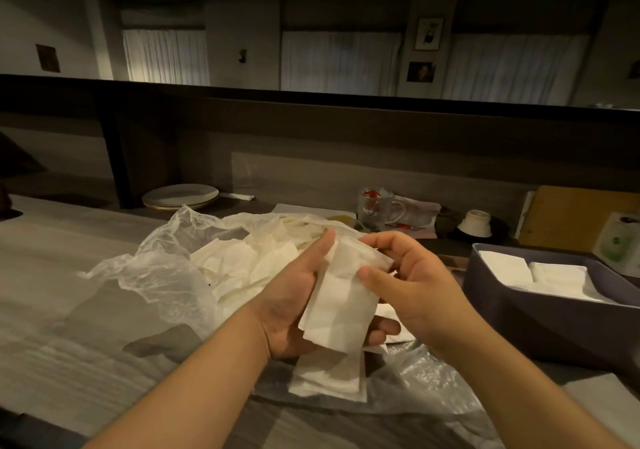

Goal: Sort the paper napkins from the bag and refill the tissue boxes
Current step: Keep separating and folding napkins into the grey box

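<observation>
A small stack of white paper napkins (pixel 337 305) lies across my left hand (pixel 294 296), whose palm faces up with the fingers curled under the stack. My right hand (pixel 412 275) pinches the stack's upper right edge between thumb and fingers. Behind the hands, a crumpled clear plastic bag (pixel 162 268) lies open on the table, with several loose napkins (pixel 252 261) piled in it. More folded napkins (pixel 329 379) lie on the plastic below my hands. At the right stands an open grey tissue box (pixel 540 317) holding flat white napkins (pixel 540 274).
White plates (pixel 180 196) are stacked at the back left. A glass mug (pixel 379 208), a small white cup (pixel 476 223), a brown board (pixel 581 213) and a green-and-white packet (pixel 620 244) stand at the back right. A raised dark counter edge (pixel 311 97) runs across behind the table.
</observation>
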`<state>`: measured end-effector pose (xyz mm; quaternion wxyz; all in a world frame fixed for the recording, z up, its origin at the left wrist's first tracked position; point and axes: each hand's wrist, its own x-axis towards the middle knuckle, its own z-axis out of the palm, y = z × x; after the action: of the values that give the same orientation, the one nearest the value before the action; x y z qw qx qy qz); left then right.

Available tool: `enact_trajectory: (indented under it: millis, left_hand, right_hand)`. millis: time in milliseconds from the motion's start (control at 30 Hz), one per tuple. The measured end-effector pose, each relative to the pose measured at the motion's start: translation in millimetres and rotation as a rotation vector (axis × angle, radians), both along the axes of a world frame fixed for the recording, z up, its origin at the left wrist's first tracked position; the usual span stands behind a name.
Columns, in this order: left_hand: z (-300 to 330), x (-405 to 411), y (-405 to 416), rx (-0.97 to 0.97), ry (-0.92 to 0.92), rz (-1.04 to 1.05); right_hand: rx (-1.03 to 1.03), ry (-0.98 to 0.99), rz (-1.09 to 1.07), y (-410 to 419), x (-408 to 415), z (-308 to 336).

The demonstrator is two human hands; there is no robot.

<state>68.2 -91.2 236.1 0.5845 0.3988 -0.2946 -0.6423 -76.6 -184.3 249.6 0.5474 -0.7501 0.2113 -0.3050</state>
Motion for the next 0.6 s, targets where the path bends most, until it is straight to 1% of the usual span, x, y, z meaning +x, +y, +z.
enact_trajectory:
  millis: [67,133,233,300,333,400,467,533,600]
  left_hand:
    - [-3,1,0,-0.024,-0.001,-0.047]
    - [-2,1,2,-0.054,-0.013,-0.072]
    - [-2,1,2,-0.049,-0.031,-0.05]
    - [0,-1,2,-0.019,-0.031,-0.012]
    - [1,-2,2,0.001,0.007,0.015]
    - [1,0,-2,0.035,0.135,0.106]
    - [1,2,-4,0.033,0.25,0.172]
    - [1,2,-5,0.012,0.279,0.174]
    - [1,0,-4,0.006,0.241,0.157]
  right_hand:
    - [-0.071,0.04,-0.073,0,2,-2]
    - [-0.205,0.073,-0.115,-4,3,-5]
    - [-0.412,0.229,-0.107,-9,5,-8]
    - [-0.46,0.267,-0.105,-9,5,-10]
    - [-0.477,0.258,-0.1,-9,4,-10]
    - [-0.542,0.259,-0.026,-7,0,-10]
    - [-0.682,0.336,0.057,-3,-2,-10]
    - [-0.826,0.396,0.06,-2,1,-11]
    - [-0.869,0.42,0.031,-2,4,-12]
